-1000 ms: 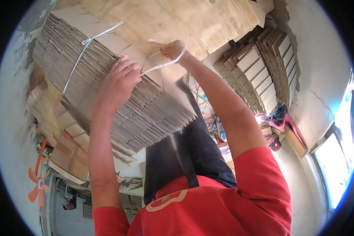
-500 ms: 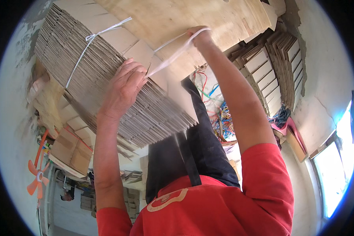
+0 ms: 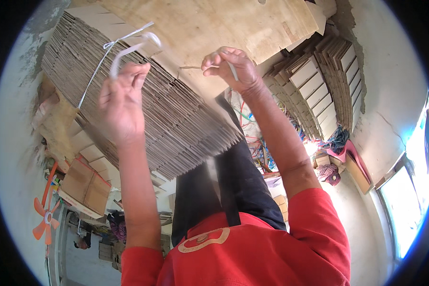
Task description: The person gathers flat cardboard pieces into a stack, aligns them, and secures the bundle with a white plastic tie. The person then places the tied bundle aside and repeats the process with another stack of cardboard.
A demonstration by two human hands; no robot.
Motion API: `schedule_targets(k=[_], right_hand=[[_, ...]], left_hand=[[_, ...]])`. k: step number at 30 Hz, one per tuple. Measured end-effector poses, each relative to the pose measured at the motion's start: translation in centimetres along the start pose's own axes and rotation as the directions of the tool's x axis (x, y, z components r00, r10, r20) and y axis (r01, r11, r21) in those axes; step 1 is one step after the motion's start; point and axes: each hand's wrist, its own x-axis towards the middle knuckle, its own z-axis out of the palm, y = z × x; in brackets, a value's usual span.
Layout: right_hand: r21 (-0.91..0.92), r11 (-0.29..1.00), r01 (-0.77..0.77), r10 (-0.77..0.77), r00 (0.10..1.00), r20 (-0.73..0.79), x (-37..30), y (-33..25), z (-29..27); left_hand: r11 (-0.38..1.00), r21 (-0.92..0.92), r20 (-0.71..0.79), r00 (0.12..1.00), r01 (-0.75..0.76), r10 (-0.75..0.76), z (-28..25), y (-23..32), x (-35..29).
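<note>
Fingers of my left hand pinch one end of the white strap, lifting a loop clear of the bundle; my right hand curls shut around the other end, so the strap spans the stack of flattened cardboard. Beyond, more cardboard stacks lean against the wall.

A bundle of flattened cardboard sheets fills the upper left and centre of the frame, with a strap running across its upper left end and a large flat board lying above it at the top. Both hands are raised in front of the bundle, the left hand at centre left and the right hand just right of centre. Further stacks of cardboard stand at the upper right, smaller boxes sit at the lower left, and a fan is at the far lower left edge.
</note>
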Motion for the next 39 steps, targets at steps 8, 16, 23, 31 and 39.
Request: schedule_targets(k=[8, 16, 23, 31, 39], right_hand=[[-0.277, 0.96, -0.027, 0.046, 0.997, 0.059, 0.7, 2.4, 6.9], [-0.603, 0.794, -0.076, 0.009, 0.994, -0.113, 1.3, 4.4, 6.4], [-0.325, 0.939, -0.111, 0.134, 0.99, 0.049, 1.9, 2.6, 8.6], [-0.422, 0.867, -0.265, 0.306, 0.951, 0.031, 2.6, 0.7, 8.6], [-0.752, 0.659, -0.007, 0.302, 0.919, 0.255, 2.9, -1.1, 9.3]], left_hand=[[0.855, 0.518, 0.173, 0.975, 0.032, -0.142, 6.3, 0.1, 0.0], [-0.091, 0.823, 0.562, 0.827, -0.56, -0.001, 6.5, -4.9, 2.8], [0.365, 0.925, 0.019, 0.947, 0.105, -0.321, -0.7, 1.2, 2.4], [0.696, 0.712, 0.116, 0.962, 0.093, -0.247, 0.2, 4.9, -0.3], [0.657, 0.51, -0.038, 0.778, 0.555, -0.627, -3.2, 2.4, 1.7]])
